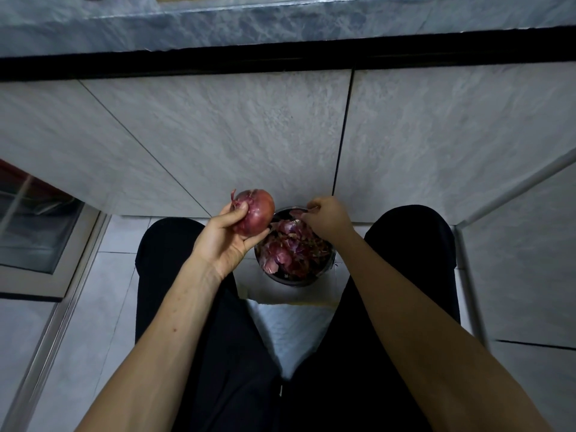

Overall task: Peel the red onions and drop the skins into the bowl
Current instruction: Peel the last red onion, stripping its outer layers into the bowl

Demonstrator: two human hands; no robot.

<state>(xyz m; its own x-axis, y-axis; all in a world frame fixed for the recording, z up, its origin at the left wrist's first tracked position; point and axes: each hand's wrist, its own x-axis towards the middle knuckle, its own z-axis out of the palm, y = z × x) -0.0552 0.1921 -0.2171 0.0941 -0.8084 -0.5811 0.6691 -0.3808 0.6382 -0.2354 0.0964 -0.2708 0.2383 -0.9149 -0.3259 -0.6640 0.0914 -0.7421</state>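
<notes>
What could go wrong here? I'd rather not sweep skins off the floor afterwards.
The right hand holds a skin scrap near the bowl's far rim, so it could fall outside. The skins are heaped high and may spill. The left hand holds the onion beside the bowl; loose flakes might miss.

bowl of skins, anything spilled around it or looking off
Nothing stands out. The skins sit piled inside the bowl, and none show on the floor tiles around it. The left hand holds the red onion beside the bowl, and the right hand hangs over the bowl pinching what seems a piece of skin.
</notes>
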